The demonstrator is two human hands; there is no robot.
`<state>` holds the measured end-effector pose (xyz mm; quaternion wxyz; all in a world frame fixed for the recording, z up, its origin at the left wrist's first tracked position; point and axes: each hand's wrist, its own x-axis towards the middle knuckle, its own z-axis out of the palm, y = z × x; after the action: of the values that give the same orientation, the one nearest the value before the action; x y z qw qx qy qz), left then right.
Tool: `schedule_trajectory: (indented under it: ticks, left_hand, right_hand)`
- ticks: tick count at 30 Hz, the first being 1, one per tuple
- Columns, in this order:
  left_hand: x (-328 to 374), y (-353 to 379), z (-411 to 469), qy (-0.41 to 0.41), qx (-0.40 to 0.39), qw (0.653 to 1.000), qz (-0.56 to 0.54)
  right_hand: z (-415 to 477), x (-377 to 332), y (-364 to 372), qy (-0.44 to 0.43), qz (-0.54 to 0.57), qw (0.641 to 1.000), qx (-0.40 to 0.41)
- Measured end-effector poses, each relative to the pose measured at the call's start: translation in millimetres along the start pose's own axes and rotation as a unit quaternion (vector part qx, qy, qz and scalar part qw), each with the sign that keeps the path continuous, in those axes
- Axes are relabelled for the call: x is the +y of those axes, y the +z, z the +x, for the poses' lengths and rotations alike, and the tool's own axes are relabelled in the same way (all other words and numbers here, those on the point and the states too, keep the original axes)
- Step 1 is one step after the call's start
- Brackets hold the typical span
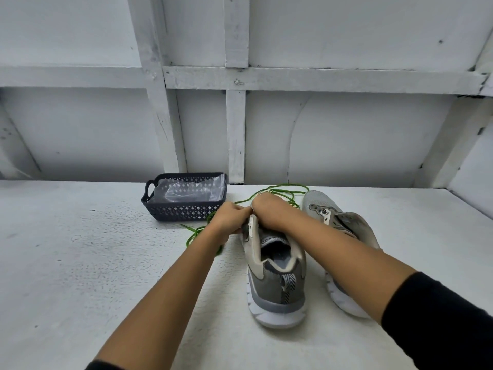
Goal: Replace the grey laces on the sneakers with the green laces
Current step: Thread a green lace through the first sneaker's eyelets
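Left grip [230,219] and right grip [267,209] both clutch the grey-beige, white-soled sneaker [276,273] at its tongue; I see thin green lace [282,186] looping behind.

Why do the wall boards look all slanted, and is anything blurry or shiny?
Head view: the wide-angle lens splays the wall beams outward near the edges; light is soft and even, with faint shadows beside the near sneaker; the green lace smears slightly by the left hand; the plastic liner in the basket shows glare.

bare workshop: white-painted wooden wall framing [236,76]
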<state>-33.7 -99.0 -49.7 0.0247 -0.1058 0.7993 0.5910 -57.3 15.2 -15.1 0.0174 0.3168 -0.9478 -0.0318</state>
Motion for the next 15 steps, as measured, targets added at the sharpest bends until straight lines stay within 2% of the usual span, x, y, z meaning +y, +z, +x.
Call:
schedule_trajectory:
  ticks: [6,9,13,15]
  left_hand:
    - [-0.9,3.1,-2.3,-0.001,0.018,1.0,-0.001]
    - [-4.0,7.3,-4.3,0.014,0.04,0.999,-0.012]
    - [-6.0,13.5,-6.1,0.026,0.077,0.997,-0.015]
    - [-4.2,15.6,-8.8,0.04,0.071,0.997,-0.005]
  right_hand:
    - [-1.4,4.2,-0.3,0.004,0.015,1.0,-0.005]
    - [-5.2,11.9,-3.8,0.026,0.057,0.998,-0.014]
    - [-9.6,25.1,-8.6,0.064,0.123,0.99,0.029]
    - [-11.7,29.1,-9.7,0.087,0.148,0.983,0.068]
